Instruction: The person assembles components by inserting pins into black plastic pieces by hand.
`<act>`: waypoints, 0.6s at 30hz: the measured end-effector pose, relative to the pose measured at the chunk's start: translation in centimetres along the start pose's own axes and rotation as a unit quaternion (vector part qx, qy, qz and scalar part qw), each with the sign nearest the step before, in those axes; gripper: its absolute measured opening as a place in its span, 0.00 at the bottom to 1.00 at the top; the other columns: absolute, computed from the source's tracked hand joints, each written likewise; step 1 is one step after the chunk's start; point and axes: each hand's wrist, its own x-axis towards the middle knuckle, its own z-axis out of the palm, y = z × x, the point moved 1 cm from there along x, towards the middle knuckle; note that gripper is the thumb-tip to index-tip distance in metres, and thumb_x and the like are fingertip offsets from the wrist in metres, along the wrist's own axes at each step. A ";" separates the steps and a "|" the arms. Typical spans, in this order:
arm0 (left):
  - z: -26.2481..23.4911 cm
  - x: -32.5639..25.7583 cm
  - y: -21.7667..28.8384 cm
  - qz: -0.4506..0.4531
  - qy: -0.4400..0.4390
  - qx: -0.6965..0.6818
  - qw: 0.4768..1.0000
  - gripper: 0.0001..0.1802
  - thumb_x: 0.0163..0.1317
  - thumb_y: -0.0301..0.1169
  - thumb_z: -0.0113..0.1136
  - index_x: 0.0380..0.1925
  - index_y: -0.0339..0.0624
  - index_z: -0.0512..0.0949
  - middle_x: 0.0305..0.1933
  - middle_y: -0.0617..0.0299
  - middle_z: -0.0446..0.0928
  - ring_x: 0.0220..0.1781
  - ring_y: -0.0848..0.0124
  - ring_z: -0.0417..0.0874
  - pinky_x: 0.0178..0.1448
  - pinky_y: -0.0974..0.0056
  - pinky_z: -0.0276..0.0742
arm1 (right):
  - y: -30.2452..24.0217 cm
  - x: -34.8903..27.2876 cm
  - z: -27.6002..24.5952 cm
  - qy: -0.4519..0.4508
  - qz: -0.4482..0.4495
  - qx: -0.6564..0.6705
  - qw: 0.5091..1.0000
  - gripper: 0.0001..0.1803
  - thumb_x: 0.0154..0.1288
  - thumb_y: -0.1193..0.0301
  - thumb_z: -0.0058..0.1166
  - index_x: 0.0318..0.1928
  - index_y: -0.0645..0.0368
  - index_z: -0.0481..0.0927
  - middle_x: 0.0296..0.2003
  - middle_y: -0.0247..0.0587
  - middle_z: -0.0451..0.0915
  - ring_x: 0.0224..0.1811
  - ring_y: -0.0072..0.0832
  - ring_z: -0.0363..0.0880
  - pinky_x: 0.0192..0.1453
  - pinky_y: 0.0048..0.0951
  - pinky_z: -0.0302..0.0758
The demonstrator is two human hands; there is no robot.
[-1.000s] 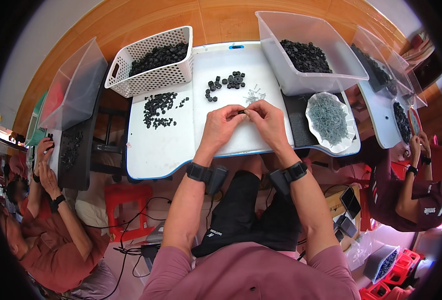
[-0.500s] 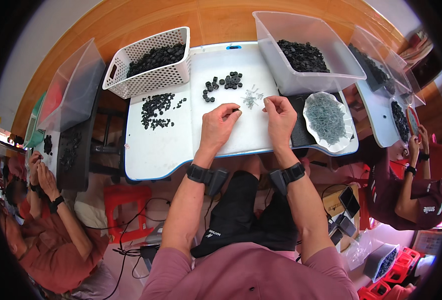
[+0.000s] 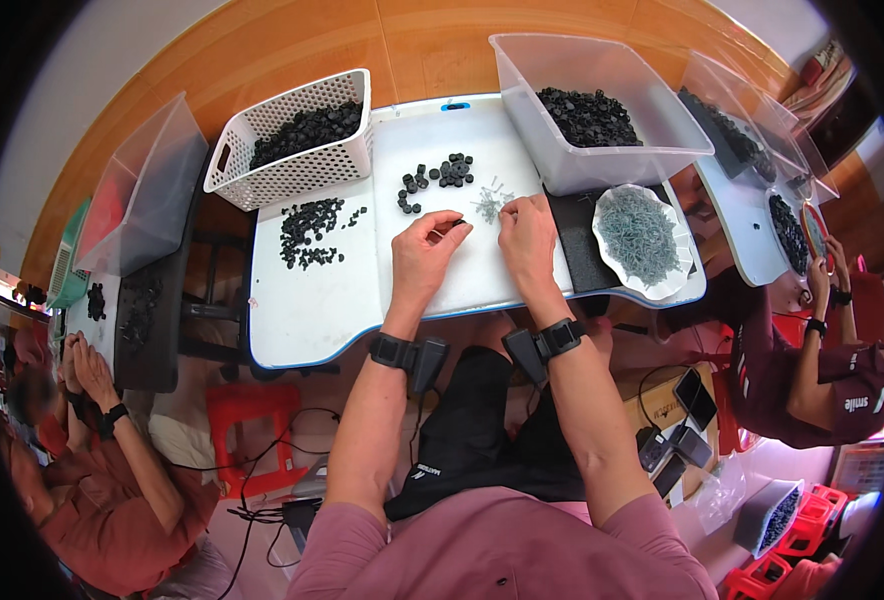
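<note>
My left hand [image 3: 424, 258] is closed in a pinch over the white table, with a small black part [image 3: 459, 222] showing at its fingertips. My right hand [image 3: 530, 245] reaches the edge of a small heap of thin, pale metal screws or pins [image 3: 490, 205]. Its thumb and fingers are pressed together, and whatever lies between them is hidden. Beyond the hands sits a loose group of round black pieces [image 3: 454, 172]. A spread of smaller black parts [image 3: 307, 228] covers some of the table's left side.
A white perforated basket [image 3: 292, 175] and a clear plastic bin [image 3: 607, 165], both holding black parts, stand at the back. A white scalloped dish [image 3: 684, 262] of metal pins rests on a black mat [image 3: 577, 240] at right. Co-workers sit on both sides; a red stool [image 3: 252, 405] stands below left.
My right hand has moved left to the heap of pins, closer to my left hand. My left hand keeps its pinch. The view has shifted slightly.
</note>
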 end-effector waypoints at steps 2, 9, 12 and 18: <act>-0.1 0.0 -0.2 -0.008 0.023 -0.032 0.999 0.14 0.64 0.31 0.75 0.47 0.36 0.88 0.39 0.60 0.89 0.36 0.77 0.85 0.42 0.70 0.80 | -0.3 0.0 -0.1 0.004 -0.016 -0.004 1.000 0.03 0.66 0.82 0.58 0.39 0.66 0.82 0.41 0.56 0.80 0.45 0.54 0.82 0.51 0.47 0.78; -1.2 0.1 -0.4 -0.008 0.067 -0.096 0.993 0.15 0.72 0.29 0.67 0.53 0.32 0.85 0.43 0.61 0.88 0.44 0.77 0.86 0.50 0.72 0.80 | -1.1 -0.3 -0.2 0.039 -0.035 0.079 0.995 0.11 0.69 0.83 0.50 0.48 0.62 0.81 0.40 0.57 0.81 0.44 0.57 0.81 0.50 0.50 0.76; -2.1 0.5 0.3 -0.021 0.068 -0.069 0.995 0.13 0.69 0.28 0.70 0.50 0.33 0.86 0.42 0.62 0.89 0.44 0.78 0.86 0.51 0.71 0.81 | -0.2 -0.5 -1.2 0.025 -0.035 0.071 0.997 0.10 0.68 0.82 0.52 0.46 0.63 0.83 0.41 0.57 0.83 0.45 0.55 0.83 0.50 0.47 0.77; -8.8 6.9 3.3 0.050 0.106 0.023 0.993 0.11 0.69 0.29 0.70 0.47 0.33 0.86 0.43 0.61 0.88 0.44 0.77 0.86 0.51 0.70 0.81 | -0.6 -0.7 -1.4 0.017 0.030 0.150 0.988 0.08 0.68 0.80 0.55 0.46 0.65 0.82 0.34 0.56 0.86 0.38 0.49 0.87 0.45 0.43 0.80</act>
